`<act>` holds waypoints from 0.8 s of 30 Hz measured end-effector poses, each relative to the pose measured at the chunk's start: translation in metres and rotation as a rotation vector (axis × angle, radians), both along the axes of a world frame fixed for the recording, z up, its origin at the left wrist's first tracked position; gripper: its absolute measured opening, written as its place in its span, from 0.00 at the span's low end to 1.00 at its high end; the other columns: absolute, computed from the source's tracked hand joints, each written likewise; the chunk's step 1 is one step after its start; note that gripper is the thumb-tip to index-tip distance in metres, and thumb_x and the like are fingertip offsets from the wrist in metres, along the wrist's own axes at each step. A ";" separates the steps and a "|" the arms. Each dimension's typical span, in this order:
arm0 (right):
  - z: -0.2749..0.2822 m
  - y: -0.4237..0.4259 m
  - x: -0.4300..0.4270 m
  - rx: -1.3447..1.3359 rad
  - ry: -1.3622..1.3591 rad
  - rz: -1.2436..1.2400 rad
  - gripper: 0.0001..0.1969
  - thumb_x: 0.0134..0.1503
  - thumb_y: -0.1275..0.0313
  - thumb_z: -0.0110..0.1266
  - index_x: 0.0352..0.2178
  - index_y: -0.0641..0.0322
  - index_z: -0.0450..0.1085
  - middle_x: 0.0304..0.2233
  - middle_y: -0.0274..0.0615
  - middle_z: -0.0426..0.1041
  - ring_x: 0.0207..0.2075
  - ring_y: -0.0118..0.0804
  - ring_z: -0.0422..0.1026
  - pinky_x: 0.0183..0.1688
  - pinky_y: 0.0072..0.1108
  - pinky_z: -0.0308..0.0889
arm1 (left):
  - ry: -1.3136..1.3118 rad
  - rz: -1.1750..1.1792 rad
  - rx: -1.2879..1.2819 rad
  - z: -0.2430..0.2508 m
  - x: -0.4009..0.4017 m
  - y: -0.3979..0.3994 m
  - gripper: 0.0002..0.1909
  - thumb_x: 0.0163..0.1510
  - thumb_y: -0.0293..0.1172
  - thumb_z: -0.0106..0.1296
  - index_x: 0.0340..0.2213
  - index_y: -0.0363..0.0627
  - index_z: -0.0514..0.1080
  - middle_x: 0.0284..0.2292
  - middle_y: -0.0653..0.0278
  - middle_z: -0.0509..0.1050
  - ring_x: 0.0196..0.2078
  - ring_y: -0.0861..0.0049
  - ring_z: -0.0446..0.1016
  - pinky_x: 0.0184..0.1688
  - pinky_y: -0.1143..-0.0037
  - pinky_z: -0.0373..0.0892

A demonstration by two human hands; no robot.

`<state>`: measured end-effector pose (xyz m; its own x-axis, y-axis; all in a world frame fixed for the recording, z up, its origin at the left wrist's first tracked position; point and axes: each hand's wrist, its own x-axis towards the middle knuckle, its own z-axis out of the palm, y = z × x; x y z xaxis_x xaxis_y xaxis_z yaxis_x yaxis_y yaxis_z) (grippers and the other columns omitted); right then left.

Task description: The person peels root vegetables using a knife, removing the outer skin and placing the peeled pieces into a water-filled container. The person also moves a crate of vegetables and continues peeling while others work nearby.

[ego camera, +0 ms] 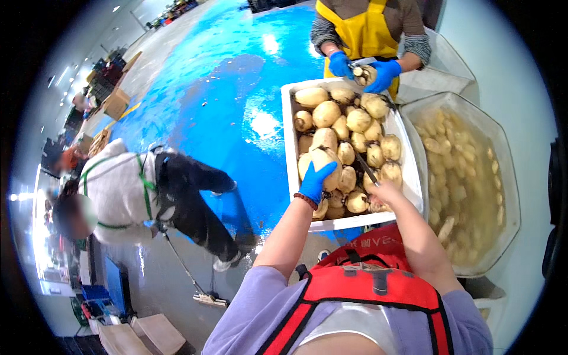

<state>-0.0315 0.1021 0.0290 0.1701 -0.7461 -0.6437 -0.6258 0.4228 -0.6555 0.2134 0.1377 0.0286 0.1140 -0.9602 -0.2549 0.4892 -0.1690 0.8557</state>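
Before me stands a white foam box (410,177) full of pale lotus root segments (327,114) with dark joints. My left hand (317,182), in a blue glove, grips a large lotus root segment (326,159) at the box's left side. Bare and closed around a knife (366,167), my right hand (384,195) is over the box's lower right part; the dark blade points up and left above the roots. Across the box, a co-worker's blue-gloved hands (384,75) hold a lotus root piece (364,75) and a blade.
To the right, a large tub (510,186) holds lotus roots in murky water. Another person (120,191) stands at the left with a floor mop (211,300) on the wet floor (213,102). Cardboard boxes (116,103) lie farther back.
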 end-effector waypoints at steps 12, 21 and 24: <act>-0.003 0.020 0.026 0.070 -1.014 -0.226 0.35 0.50 0.55 0.65 0.54 0.63 0.62 0.44 0.39 0.71 0.46 0.34 0.70 0.51 0.25 0.66 | 0.275 -0.083 -0.288 0.032 -0.030 0.007 0.35 0.49 0.29 0.59 0.58 0.42 0.58 0.51 0.56 0.69 0.53 0.64 0.69 0.55 0.65 0.67; 0.040 0.010 0.027 -0.272 -0.706 -0.073 0.33 0.46 0.64 0.70 0.51 0.67 0.66 0.44 0.35 0.70 0.45 0.27 0.68 0.49 0.20 0.64 | -0.077 0.152 0.195 0.030 0.025 -0.022 0.20 0.57 0.44 0.53 0.37 0.34 0.74 0.36 0.56 0.77 0.36 0.73 0.75 0.38 0.73 0.70; 0.032 -0.001 0.027 -0.273 -0.711 -0.043 0.30 0.47 0.64 0.69 0.48 0.67 0.68 0.41 0.33 0.71 0.42 0.25 0.68 0.48 0.19 0.64 | -0.247 0.171 0.183 0.008 0.029 -0.035 0.22 0.60 0.43 0.47 0.39 0.33 0.73 0.36 0.52 0.77 0.39 0.69 0.74 0.44 0.70 0.68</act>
<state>-0.0042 0.1011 0.0614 0.4422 -0.8783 -0.1820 -0.0005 0.2027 -0.9792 0.2427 0.1028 0.0361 0.3493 -0.8629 -0.3653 0.3055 -0.2636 0.9150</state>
